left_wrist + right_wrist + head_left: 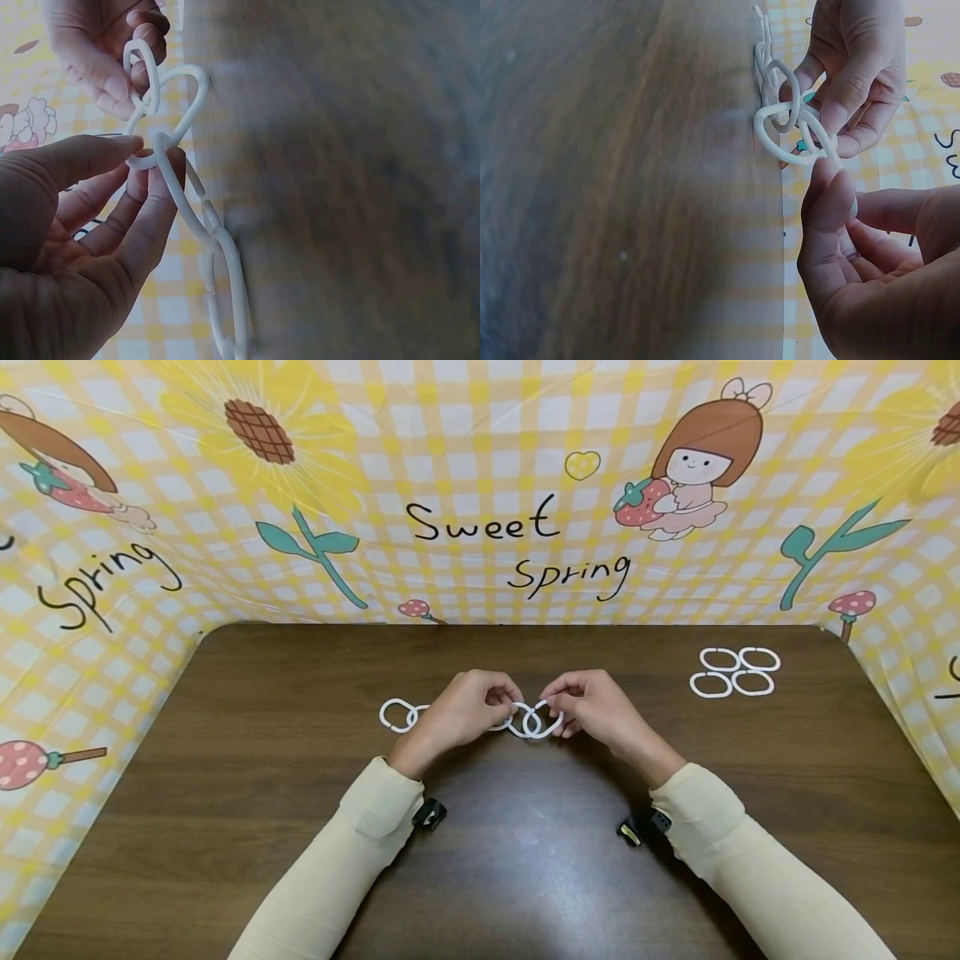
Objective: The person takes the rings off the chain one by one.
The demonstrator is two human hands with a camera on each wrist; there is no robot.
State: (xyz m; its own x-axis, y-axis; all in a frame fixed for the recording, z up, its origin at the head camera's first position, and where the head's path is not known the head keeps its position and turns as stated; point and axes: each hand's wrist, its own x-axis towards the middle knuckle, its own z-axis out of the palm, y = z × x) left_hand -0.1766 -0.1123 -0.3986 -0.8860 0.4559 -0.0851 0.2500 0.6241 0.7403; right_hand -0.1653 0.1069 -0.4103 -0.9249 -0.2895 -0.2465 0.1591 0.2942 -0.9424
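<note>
A chain of white oval plastic links [395, 715] runs along the table under my left hand [470, 706] and up between both hands. In the left wrist view, the left thumb and fingers pinch one link [196, 90] near its lower end; further links hang from it toward the table. My right hand [592, 706] pinches the end link [556, 720], which passes through the link beside it. In the right wrist view, the right fingertips [832, 180] cover part of that end link. Part of the chain is hidden behind the left hand in the head view.
Several loose white links [711, 684] lie grouped at the back right of the brown wooden table [510, 877]. A yellow checked cloth [480, 452] with printed figures stands behind and at both sides. Small black devices [430, 814] sit at the sleeve cuffs.
</note>
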